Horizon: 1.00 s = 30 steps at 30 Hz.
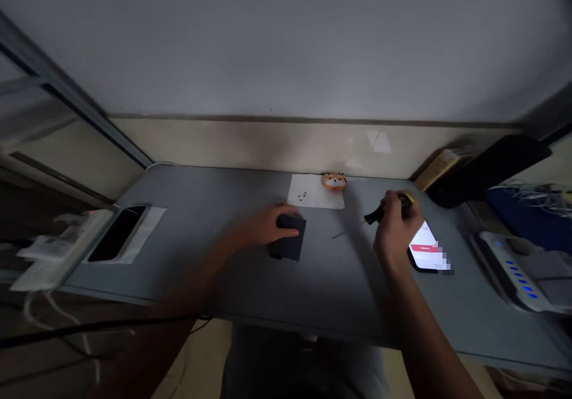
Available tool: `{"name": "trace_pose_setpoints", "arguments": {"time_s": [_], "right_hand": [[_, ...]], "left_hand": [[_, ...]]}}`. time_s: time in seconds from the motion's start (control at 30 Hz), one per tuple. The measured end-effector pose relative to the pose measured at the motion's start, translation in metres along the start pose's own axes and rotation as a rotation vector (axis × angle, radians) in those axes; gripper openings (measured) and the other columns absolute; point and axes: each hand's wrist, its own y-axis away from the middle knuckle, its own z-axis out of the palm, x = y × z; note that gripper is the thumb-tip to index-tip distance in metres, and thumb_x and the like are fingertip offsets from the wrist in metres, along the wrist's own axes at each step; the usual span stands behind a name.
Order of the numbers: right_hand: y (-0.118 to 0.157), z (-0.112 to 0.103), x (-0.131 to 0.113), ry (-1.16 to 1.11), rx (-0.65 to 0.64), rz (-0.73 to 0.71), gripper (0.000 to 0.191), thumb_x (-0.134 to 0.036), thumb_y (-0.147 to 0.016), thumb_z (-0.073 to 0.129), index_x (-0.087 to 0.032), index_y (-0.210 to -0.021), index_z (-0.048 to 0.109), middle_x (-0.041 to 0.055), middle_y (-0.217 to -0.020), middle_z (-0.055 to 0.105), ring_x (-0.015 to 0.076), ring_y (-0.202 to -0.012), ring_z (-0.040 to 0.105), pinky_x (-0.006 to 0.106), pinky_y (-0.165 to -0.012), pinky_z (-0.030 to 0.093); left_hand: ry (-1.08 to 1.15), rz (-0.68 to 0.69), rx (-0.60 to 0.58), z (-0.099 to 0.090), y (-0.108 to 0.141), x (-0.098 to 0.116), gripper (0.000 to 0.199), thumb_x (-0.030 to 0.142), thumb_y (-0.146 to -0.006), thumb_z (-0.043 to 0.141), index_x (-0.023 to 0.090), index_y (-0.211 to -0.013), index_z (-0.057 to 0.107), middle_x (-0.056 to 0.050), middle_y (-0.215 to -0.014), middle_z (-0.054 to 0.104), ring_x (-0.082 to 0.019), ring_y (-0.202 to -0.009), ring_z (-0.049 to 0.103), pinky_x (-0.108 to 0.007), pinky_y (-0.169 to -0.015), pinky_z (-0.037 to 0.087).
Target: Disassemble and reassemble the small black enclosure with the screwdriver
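My left hand (272,225) is closed around the far end of a dark, flat rectangular case (289,245) on the grey desk, its thumb lying across the top. What the case is I cannot make out. In my right hand (397,226) is a screwdriver (379,213) with a black and yellow handle, its thin shaft pointing left and down, the tip above the desk to the right of the case. Beyond the case lies a white paper sheet (315,199) with several tiny black pieces (302,196), perhaps screws, on it. An orange animal-faced item (334,181) sits on the sheet's far right corner.
A lit phone (424,250) lies beside my right wrist. Farther right is a white power strip (513,271) with blue lights. A dark phone (118,232) rests on white paper at the left. A long black object (491,170) stands at the back right. The grey desk (214,190) meets a wall behind.
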Motion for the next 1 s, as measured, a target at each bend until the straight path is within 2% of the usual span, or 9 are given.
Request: {"name": "trace_pose_setpoints", "arguments": {"time_s": [0.17,0.27,0.33,0.43,0.57,0.77,0.8,0.93,1.0], "right_hand": [[0.012,-0.007,-0.013,0.203,-0.155,-0.252,0.025,-0.037,-0.081,0.063,-0.026,-0.064,0.051,-0.0062,-0.051,0.044,0.0118,-0.048,0.041,0.027,-0.049,0.033],[0.014,-0.007,-0.011,0.297,-0.294,-0.301,0.027,-0.038,-0.08,0.063,-0.027,-0.062,0.047,-0.0062,-0.047,0.042,0.0122,-0.045,0.04,0.028,-0.048,0.031],[0.016,-0.005,-0.008,0.328,-0.362,-0.307,0.029,-0.041,-0.082,0.061,-0.027,-0.062,0.046,-0.0062,-0.046,0.041,0.0125,-0.044,0.039,0.028,-0.047,0.03],[0.02,-0.002,-0.005,0.338,-0.411,-0.322,0.026,-0.042,-0.084,0.06,-0.027,-0.065,0.048,-0.0054,-0.048,0.045,0.0131,-0.045,0.041,0.028,-0.048,0.031],[0.025,-0.005,0.005,0.323,-0.31,-0.382,0.03,-0.049,-0.086,0.06,-0.027,-0.068,0.051,-0.0031,-0.052,0.051,0.0145,-0.047,0.044,0.03,-0.05,0.034],[0.035,-0.004,0.015,0.152,0.062,-0.509,0.044,-0.067,-0.094,0.05,-0.029,-0.074,0.046,-0.0041,-0.054,0.047,0.0157,-0.048,0.046,0.034,-0.054,0.041],[0.04,-0.001,0.015,0.115,0.026,-0.517,0.042,-0.065,-0.095,0.05,-0.028,-0.075,0.046,-0.0039,-0.055,0.048,0.0158,-0.049,0.047,0.034,-0.055,0.042],[0.06,0.012,0.012,0.043,-0.547,-0.516,0.023,-0.048,-0.094,0.058,-0.028,-0.083,0.057,0.0007,-0.067,0.063,0.0182,-0.06,0.06,0.035,-0.061,0.05],[0.063,0.015,0.01,0.053,-0.716,-0.525,0.021,-0.044,-0.092,0.061,-0.028,-0.079,0.057,0.0009,-0.068,0.065,0.0184,-0.063,0.062,0.034,-0.063,0.051]], "left_hand": [[0.03,-0.247,0.107,0.022,-0.007,0.002,0.049,0.061,-0.091,0.066,0.026,-0.125,0.069,-0.005,-0.099,0.076,-0.027,-0.086,0.073,-0.036,-0.073,0.055],[0.2,-0.134,-0.038,0.024,-0.001,-0.007,0.051,0.057,-0.095,0.062,0.027,-0.136,0.062,-0.004,-0.098,0.075,-0.023,-0.083,0.072,-0.034,-0.071,0.055],[0.345,-0.025,-0.218,0.021,0.006,-0.013,0.076,0.051,-0.086,0.077,0.028,-0.152,0.048,-0.003,-0.096,0.075,-0.023,-0.084,0.073,-0.033,-0.072,0.056],[0.389,0.025,-0.185,0.019,0.012,-0.015,0.08,0.039,-0.079,0.086,0.028,-0.149,0.05,-0.007,-0.112,0.074,-0.027,-0.099,0.073,-0.037,-0.08,0.059],[0.098,0.091,0.048,0.025,0.007,-0.009,0.066,0.041,-0.074,0.089,0.03,-0.135,0.064,-0.009,-0.135,0.058,-0.03,-0.12,0.065,-0.045,-0.1,0.058],[-0.043,0.164,0.095,0.036,-0.001,-0.01,0.07,0.048,-0.08,0.086,0.031,-0.142,0.06,-0.01,-0.142,0.051,-0.034,-0.139,0.051,-0.049,-0.116,0.049],[-0.053,0.168,0.094,0.037,-0.001,-0.01,0.072,0.049,-0.079,0.087,0.03,-0.143,0.059,-0.01,-0.142,0.052,-0.034,-0.137,0.052,-0.049,-0.116,0.049],[-0.109,0.186,0.09,0.037,-0.001,-0.012,0.077,0.045,-0.076,0.091,0.027,-0.143,0.059,-0.009,-0.135,0.057,-0.033,-0.128,0.058,-0.049,-0.115,0.048],[-0.128,0.186,0.091,0.034,-0.001,-0.013,0.074,0.041,-0.076,0.09,0.028,-0.143,0.06,-0.008,-0.129,0.06,-0.031,-0.123,0.06,-0.047,-0.114,0.049]]}}
